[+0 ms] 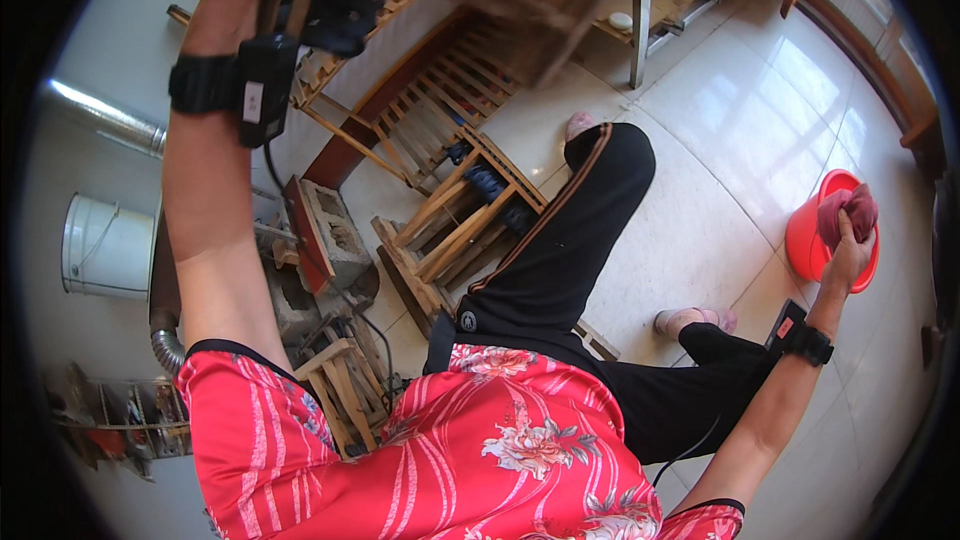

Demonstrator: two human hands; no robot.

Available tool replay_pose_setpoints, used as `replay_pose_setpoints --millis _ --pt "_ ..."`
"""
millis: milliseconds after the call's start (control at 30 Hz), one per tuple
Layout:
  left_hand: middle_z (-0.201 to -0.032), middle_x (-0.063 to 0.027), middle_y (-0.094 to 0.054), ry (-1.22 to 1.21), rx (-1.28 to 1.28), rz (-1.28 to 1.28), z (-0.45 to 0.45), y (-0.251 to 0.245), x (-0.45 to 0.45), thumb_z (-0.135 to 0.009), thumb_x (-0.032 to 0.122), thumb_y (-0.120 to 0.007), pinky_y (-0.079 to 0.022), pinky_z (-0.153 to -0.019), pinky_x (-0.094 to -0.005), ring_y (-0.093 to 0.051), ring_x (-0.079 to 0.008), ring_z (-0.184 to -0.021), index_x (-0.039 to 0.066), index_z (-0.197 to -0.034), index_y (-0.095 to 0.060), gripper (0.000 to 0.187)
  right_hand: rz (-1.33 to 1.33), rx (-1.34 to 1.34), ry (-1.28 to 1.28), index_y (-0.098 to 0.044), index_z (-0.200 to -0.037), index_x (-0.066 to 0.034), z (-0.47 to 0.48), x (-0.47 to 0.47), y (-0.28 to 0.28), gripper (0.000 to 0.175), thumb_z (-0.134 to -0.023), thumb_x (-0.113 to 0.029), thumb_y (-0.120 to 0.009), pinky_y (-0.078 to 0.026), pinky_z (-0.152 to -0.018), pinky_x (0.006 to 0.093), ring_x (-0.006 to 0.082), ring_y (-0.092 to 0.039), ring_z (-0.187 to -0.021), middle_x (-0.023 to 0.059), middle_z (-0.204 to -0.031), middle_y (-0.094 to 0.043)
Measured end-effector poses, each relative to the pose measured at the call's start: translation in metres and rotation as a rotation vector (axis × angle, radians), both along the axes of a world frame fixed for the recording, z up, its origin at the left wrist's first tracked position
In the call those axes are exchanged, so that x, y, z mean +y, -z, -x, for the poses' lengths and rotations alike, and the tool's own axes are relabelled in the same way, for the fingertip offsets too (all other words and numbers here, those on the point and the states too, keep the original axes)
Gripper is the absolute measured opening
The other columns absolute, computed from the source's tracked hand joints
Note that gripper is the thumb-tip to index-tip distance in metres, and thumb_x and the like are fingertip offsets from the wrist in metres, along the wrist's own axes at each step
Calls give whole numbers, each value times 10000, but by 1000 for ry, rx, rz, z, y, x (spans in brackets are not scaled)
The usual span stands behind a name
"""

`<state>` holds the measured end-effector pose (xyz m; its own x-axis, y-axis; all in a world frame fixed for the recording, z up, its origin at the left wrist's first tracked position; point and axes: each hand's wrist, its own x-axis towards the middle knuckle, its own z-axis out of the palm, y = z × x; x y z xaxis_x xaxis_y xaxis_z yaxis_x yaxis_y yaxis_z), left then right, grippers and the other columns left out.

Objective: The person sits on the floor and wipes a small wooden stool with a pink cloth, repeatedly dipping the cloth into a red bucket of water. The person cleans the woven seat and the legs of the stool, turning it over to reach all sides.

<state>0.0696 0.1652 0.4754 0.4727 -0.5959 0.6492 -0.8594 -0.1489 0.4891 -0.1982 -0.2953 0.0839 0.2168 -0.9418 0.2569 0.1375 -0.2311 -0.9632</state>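
My right hand grips a bunched maroon cloth above the rim of a red plastic bucket, which stands on the tiled floor to my right. The bucket's inside is mostly hidden by the hand and cloth. My left forearm reaches up past the top edge, so the left hand itself is out of view. Close beyond that wrist, a wooden stool or chair frame appears raised off the floor, tilted and blurred. What supports it cannot be seen.
A small wooden stool stands beside my left leg, near slatted wooden furniture. Concrete blocks, another wooden stool and a white bucket are at left. A metal-legged table stands ahead. Cables hang from both wrist devices.
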Motion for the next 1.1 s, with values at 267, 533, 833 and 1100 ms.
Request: replay_pose_setpoints --millis 267,533,833,1100 --pt "-1169 -202 -670 -717 -38 -392 -23 46 138 -682 328 -799 -499 -937 -305 -666 -242 -1041 -13 -1360 -524 807 40 153 -57 -502 -1348 -4 -5 -18 12 599 -841 -172 -773 -520 -967 333 236 -618 -1125 123 -1266 -595" --pt "-1166 -254 -665 -984 84 -737 -8 159 233 -616 387 -774 -510 -940 -378 -668 -340 -1065 38 -1378 -535 871 145 404 -26 -584 -1239 -46 -11 -19 4 491 -826 -242 -764 -504 -911 335 225 -639 -1058 115 -1150 -668" --pt "-1163 -232 -658 -1089 223 -838 7 211 224 -638 392 -728 -493 -938 -433 -631 -366 -1101 44 -1436 -446 915 108 338 -2 -568 -1264 -44 -9 -14 5 544 -810 -262 -771 -488 -943 361 255 -637 -1082 133 -1182 -662" --pt "-1382 -332 -398 -850 344 -997 6 209 180 -689 508 -666 -473 -984 -445 -555 -446 -1187 215 -1530 -342 948 159 398 -8 -552 -1289 -31 -11 -5 -1 555 -820 -249 -754 -492 -936 352 252 -637 -1074 137 -1171 -656"
